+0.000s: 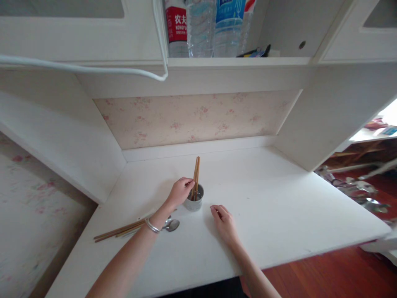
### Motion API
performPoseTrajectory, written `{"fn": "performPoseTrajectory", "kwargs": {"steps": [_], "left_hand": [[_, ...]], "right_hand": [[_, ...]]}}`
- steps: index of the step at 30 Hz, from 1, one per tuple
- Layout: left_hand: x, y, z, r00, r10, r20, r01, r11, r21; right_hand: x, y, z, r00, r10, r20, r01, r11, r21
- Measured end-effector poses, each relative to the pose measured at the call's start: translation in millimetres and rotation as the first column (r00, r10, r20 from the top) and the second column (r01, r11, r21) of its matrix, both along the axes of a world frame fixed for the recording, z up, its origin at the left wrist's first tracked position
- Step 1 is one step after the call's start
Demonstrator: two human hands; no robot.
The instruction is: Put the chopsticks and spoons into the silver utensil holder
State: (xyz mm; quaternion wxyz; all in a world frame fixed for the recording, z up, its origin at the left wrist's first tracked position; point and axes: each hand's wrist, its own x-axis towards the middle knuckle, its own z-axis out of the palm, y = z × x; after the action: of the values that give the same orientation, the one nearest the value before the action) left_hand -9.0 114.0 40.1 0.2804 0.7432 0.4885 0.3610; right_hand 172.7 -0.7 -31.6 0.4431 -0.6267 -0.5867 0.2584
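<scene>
Wooden chopsticks (197, 169) stand nearly upright in a small grey cup (194, 206) in the middle of the white desk. My left hand (180, 192) reaches in from the left, its fingertips pinched on the chopsticks just above the cup's rim. To the right of the cup, my right hand (223, 223) rests on the desk with its fingers curled in and nothing visible in them. Under and beside my left wrist lie more chopsticks (116, 233) and metal spoons (172, 225); my forearm partly hides them.
The white desk (266, 198) has side panels at left and right. Overhead, a cabinet shelf (235, 62) holds several plastic bottles (201, 29). A white cable (124, 70) hangs before the cabinet. Cluttered metal items (356, 186) are beyond the desk's right edge.
</scene>
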Motion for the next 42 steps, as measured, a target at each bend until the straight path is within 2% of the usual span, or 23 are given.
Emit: {"fn": "performPoseTrajectory", "kwargs": {"steps": [11, 17, 20, 22, 24, 26, 29, 31, 33, 35, 39, 42], "left_hand": [[-6.0, -7.9, -2.5, 0.998, 0.048, 0.043, -0.046, 0.998, -0.049], [-15.4, -19.5, 3.4, 0.991, 0.108, 0.078, -0.105, 0.994, -0.037], [-27.5, -42.9, 5.3, 0.974, 0.193, 0.117, -0.188, 0.981, -0.046], [-36.8, -66.7, 2.9, 0.959, 0.236, 0.157, -0.221, 0.969, -0.107], [-45.1, -94.2, -3.1, 0.958, 0.214, 0.189, -0.173, 0.962, -0.213], [-50.9, -121.1, -12.4, 0.975, 0.132, 0.176, -0.071, 0.947, -0.314], [-54.8, -151.5, -29.7, 0.992, 0.069, 0.107, -0.022, 0.923, -0.384], [-55.2, -162.7, -41.5, 0.995, 0.082, 0.049, -0.057, 0.924, -0.378], [-55.3, -167.6, -51.8, 0.994, 0.106, -0.02, -0.106, 0.927, -0.36], [-55.8, -168.5, -59.8, 0.992, 0.113, -0.048, -0.123, 0.93, -0.347], [-60.3, -168.7, -70.9, 0.994, 0.095, 0.051, -0.079, 0.966, -0.248], [-65.7, -171.6, -83.1, 0.989, 0.102, 0.105, -0.08, 0.978, -0.193]], "right_hand": [[0.1, 0.4, -1.9, 1.0, 0.007, 0.008, -0.007, 1.0, -0.005], [-0.6, -1.6, 1.9, 1.0, -0.003, 0.0, 0.003, 1.0, -0.019], [-1.4, -5.3, 2.8, 0.999, -0.025, -0.048, 0.024, 0.999, -0.022], [-4.3, -9.3, 4.8, 0.991, -0.061, -0.119, 0.057, 0.998, -0.029], [-11.7, -13.9, 11.1, 0.973, -0.111, -0.205, 0.102, 0.993, -0.051], [-25.7, -17.2, 23.9, 0.956, -0.108, -0.272, 0.096, 0.994, -0.057], [-59.0, -16.8, 52.0, 0.958, 0.089, -0.274, -0.094, 0.996, -0.005], [-87.0, -11.9, 70.3, 0.946, 0.268, -0.183, -0.273, 0.962, -0.002], [-117.2, -4.6, 82.9, 0.908, 0.419, -0.009, -0.419, 0.907, -0.036], [-148.0, 3.3, 88.7, 0.828, 0.52, 0.208, -0.512, 0.854, -0.095], [-209.4, 17.2, 87.4, 0.576, 0.622, 0.53, -0.586, 0.767, -0.264], [-250.4, 26.4, 83.6, 0.41, 0.676, 0.612, -0.631, 0.695, -0.345]]}}
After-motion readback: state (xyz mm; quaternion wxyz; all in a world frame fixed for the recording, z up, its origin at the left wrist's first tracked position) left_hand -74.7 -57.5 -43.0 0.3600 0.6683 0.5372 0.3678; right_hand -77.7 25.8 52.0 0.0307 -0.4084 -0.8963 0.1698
